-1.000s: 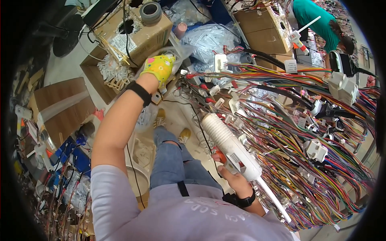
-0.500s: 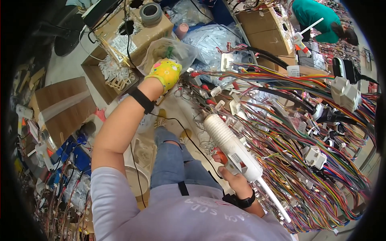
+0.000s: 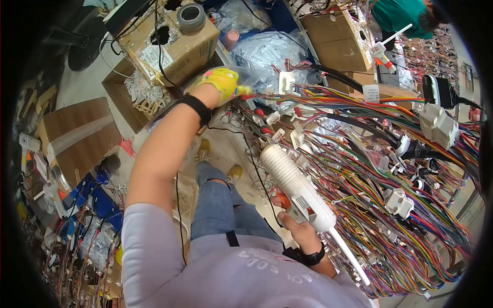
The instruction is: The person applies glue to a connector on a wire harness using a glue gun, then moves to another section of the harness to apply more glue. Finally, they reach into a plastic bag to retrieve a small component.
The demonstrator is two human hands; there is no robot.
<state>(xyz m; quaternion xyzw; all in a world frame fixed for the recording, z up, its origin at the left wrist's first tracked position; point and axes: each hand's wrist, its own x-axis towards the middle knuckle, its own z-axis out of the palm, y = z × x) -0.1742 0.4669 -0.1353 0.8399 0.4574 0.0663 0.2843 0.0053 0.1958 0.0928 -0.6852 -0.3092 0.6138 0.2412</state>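
Observation:
My right hand (image 3: 303, 231) is wrapped round the orange-trimmed handle of a white hot glue gun (image 3: 303, 192). The gun's ribbed front points up and left, and a white glue stick (image 3: 352, 259) runs out of its back. My left hand (image 3: 221, 84), in a yellow patterned glove, reaches over a clear plastic bag (image 3: 249, 76) toward the red-tipped near end of a bundle of coloured wires (image 3: 328, 97). One gloved finger points at that end, but the other fingers are hidden and slightly blurred. White connectors (image 3: 273, 118) lie among the wires beside the gun.
Wire harnesses (image 3: 359, 179) cover the right side. Ahead stand a cardboard box (image 3: 197, 46) with a grey tape roll (image 3: 191, 18) on it and a blue bin (image 3: 287, 23) of bagged parts. Black cords (image 3: 251, 154) hang nearby. A person in green (image 3: 403, 18) is at the far right.
My left hand has come up from the mouth of the plastic bag and moved right, toward the wire ends. My right hand keeps the glue gun in place. The person in green has shifted.

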